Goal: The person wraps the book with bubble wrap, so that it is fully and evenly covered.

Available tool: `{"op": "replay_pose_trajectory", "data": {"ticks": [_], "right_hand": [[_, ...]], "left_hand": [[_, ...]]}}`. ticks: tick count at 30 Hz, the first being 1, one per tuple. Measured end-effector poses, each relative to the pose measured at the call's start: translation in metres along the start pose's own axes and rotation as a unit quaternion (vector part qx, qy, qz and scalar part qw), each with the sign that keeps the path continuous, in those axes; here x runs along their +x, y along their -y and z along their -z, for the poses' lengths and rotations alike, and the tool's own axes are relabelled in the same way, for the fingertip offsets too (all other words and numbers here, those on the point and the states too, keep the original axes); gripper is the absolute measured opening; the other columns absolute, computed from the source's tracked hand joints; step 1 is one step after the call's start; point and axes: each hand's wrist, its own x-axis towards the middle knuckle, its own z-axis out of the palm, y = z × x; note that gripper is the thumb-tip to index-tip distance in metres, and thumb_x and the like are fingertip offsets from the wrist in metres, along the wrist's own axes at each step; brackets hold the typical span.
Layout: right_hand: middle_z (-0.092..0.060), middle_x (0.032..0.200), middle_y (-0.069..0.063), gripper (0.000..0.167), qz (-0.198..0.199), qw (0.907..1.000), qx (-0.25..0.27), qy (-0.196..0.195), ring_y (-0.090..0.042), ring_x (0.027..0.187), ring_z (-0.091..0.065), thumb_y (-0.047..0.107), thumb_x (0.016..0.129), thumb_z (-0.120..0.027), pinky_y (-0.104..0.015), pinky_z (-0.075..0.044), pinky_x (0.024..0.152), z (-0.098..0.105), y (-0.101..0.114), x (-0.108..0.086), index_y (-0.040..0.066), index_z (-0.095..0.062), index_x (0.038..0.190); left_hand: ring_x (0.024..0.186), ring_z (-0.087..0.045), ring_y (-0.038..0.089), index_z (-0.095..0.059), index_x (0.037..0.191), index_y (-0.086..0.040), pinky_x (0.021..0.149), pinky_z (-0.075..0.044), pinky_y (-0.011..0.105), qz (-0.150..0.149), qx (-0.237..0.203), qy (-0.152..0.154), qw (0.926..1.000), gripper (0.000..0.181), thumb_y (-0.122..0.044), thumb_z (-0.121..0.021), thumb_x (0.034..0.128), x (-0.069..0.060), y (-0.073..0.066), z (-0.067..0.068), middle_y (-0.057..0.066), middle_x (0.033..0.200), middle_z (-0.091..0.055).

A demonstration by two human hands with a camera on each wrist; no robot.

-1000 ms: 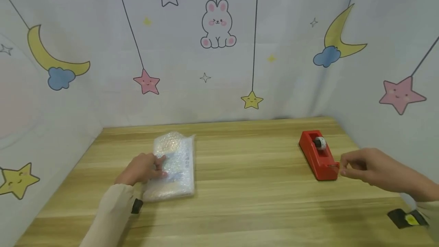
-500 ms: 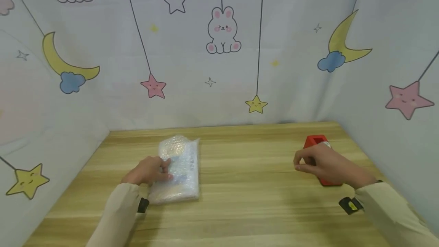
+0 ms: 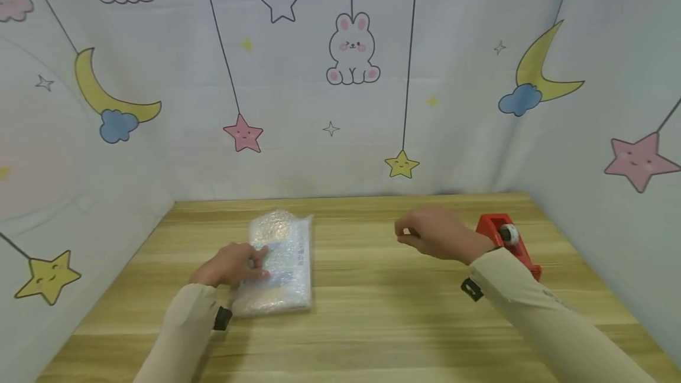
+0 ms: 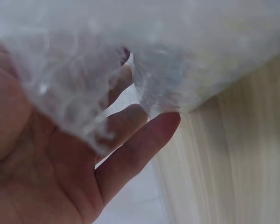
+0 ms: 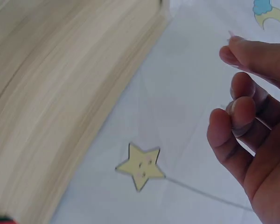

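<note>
A package in bubble wrap (image 3: 284, 262) lies on the left part of the table, with blue print and lettering showing through. My left hand (image 3: 231, 265) rests on its left side, index finger and thumb spread and pressing on the wrap. In the left wrist view a loose flap of bubble wrap (image 4: 74, 88) hangs before the palm, and the extended fingers (image 4: 135, 149) reach beneath it; the thumb is hidden. Above the table, right of the package, my right hand (image 3: 433, 232) pinches a barely visible clear sliver, apparently a piece of tape (image 5: 231, 33), between thumb and index finger.
A red tape dispenser (image 3: 495, 223) with a white roll stands at the right, partly covered by the right forearm. The wooden table (image 3: 346, 336) meets white printed curtains (image 3: 298, 170) at the back and sides.
My right hand has left the tape dispenser's front and moved leftward across the table toward the package, fingertips still pinched. The left hand stays on the package. The head view has shifted slightly.
</note>
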Motion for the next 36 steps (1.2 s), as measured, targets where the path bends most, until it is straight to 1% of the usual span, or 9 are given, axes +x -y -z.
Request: {"op": "replay_pose_trajectory", "data": {"ticks": [2,7,12,20,23,25,29,34,36], "right_hand": [[-0.059,0.069,0.013,0.01,0.01,0.9999,-0.001,-0.014,0.0,0.059,-0.044,0.02,0.093,-0.071,-0.019,-0.038,0.055,-0.007,0.006,0.011,0.024,-0.067,0.084],[-0.064,0.073,0.01,0.007,0.025,0.9987,0.012,-0.043,-0.001,0.058,-0.045,0.02,0.095,-0.069,-0.019,-0.038,0.055,-0.033,0.023,0.041,0.021,-0.071,0.089],[-0.063,0.068,0.007,0.009,0.013,0.995,0.093,-0.034,-0.001,0.054,-0.042,0.02,0.097,-0.067,-0.018,-0.036,0.054,-0.064,0.041,0.063,0.017,-0.074,0.094],[-0.052,0.06,0.003,0.012,-0.026,0.9621,0.271,-0.013,-0.004,0.053,-0.038,0.019,0.099,-0.064,-0.02,-0.034,0.054,-0.094,0.07,0.101,0.013,-0.074,0.097],[-0.06,0.065,-0.007,0.012,-0.048,0.9398,0.338,-0.008,-0.005,0.052,-0.043,0.019,0.098,-0.065,-0.02,-0.04,0.053,-0.104,0.076,0.116,0.011,-0.074,0.097],[-0.062,0.069,-0.01,0.012,-0.073,0.9223,0.38,-0.001,-0.007,0.052,-0.046,0.019,0.098,-0.065,-0.021,-0.043,0.052,-0.109,0.082,0.123,0.011,-0.074,0.097],[-0.057,0.066,-0.002,0.014,-0.128,0.8776,0.461,0.023,-0.008,0.048,-0.043,0.018,0.098,-0.065,-0.022,-0.04,0.046,-0.12,0.096,0.136,0.007,-0.074,0.099],[-0.048,0.055,0.002,0.015,-0.204,0.8054,0.554,0.052,-0.007,0.043,-0.03,0.014,0.095,-0.068,-0.022,-0.028,0.041,-0.134,0.114,0.147,0.0,-0.073,0.099],[-0.045,0.052,0.003,0.013,-0.227,0.7901,0.567,0.052,-0.006,0.042,-0.028,0.013,0.093,-0.069,-0.022,-0.025,0.04,-0.139,0.119,0.15,0.001,-0.074,0.096]], "left_hand": [[0.06,-0.048,0.012,-0.062,0.069,-0.013,0.058,-0.04,0.027,0.008,-0.001,0.004,1.0,0.028,-0.03,-0.077,0.0875,0.001,-0.001,-0.001,0.002,0.072,-0.062],[0.059,-0.048,0.013,-0.061,0.069,-0.013,0.058,-0.042,0.028,0.007,-0.002,-0.002,1.0,0.029,-0.028,-0.077,0.0869,0.0,-0.002,-0.002,0.015,0.096,-0.076],[0.061,-0.043,0.012,-0.06,0.069,-0.012,0.059,-0.039,0.027,-0.01,0.002,0.005,0.9999,0.03,-0.029,-0.076,0.0881,-0.001,-0.001,0.0,0.014,0.098,-0.076],[0.057,-0.038,0.01,-0.058,0.066,-0.012,0.057,-0.039,0.025,-0.02,0.01,0.031,0.9993,0.033,-0.028,-0.074,0.0903,0.001,0.001,0.004,0.02,0.143,-0.056],[0.058,-0.038,0.01,-0.058,0.066,-0.013,0.057,-0.038,0.025,-0.021,0.011,0.029,0.9993,0.033,-0.029,-0.074,0.0902,0.003,0.001,0.005,0.021,0.133,-0.064],[0.058,-0.04,0.009,-0.057,0.066,-0.013,0.058,-0.038,0.025,-0.018,0.014,0.028,0.9994,0.034,-0.029,-0.074,0.09,0.004,0.0,0.004,0.017,0.106,-0.075],[0.058,-0.043,0.009,-0.058,0.066,-0.014,0.058,-0.039,0.025,-0.005,0.02,0.026,0.9994,0.033,-0.03,-0.075,0.0895,0.006,-0.002,0.004,-0.004,0.063,-0.051],[0.056,-0.046,0.009,-0.06,0.066,-0.014,0.056,-0.04,0.025,0.005,0.024,0.019,0.9995,0.031,-0.028,-0.076,0.0885,0.004,-0.003,0.002,-0.007,0.06,-0.048],[0.057,-0.047,0.01,-0.06,0.066,-0.014,0.056,-0.04,0.025,0.008,0.024,0.015,0.9996,0.031,-0.028,-0.077,0.088,0.003,-0.003,0.001,-0.005,0.061,-0.051]]}}
